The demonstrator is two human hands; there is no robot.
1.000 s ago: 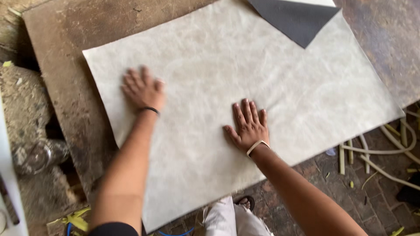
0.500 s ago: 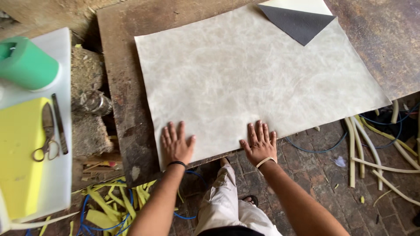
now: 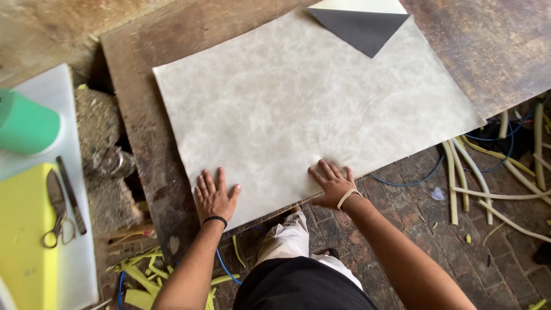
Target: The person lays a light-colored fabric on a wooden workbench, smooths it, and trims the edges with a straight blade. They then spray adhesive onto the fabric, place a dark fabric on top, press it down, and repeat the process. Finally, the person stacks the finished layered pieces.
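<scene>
A large pale grey marbled sheet point(image 3: 304, 97) lies flat on a worn brown board point(image 3: 143, 80). Its far corner point(image 3: 359, 28) is folded over and shows a dark grey underside. My left hand point(image 3: 214, 196) presses flat on the sheet's near left corner, fingers spread, a black band on the wrist. My right hand point(image 3: 332, 182) lies flat on the near edge further right, fingers spread, a pale band on the wrist. Neither hand holds anything.
At the left a white board point(image 3: 69, 103) carries a green cylinder point(image 3: 26, 123), a yellow sheet point(image 3: 23, 241), scissors point(image 3: 54, 212) and a thin dark tool point(image 3: 72, 195). Yellow strips and blue wire point(image 3: 476, 172) litter the brick floor point(image 3: 459, 247).
Both hands slid toward me along the sheet, from its middle to its near edge. The view shifted, bringing the white board with tools into sight at the left.
</scene>
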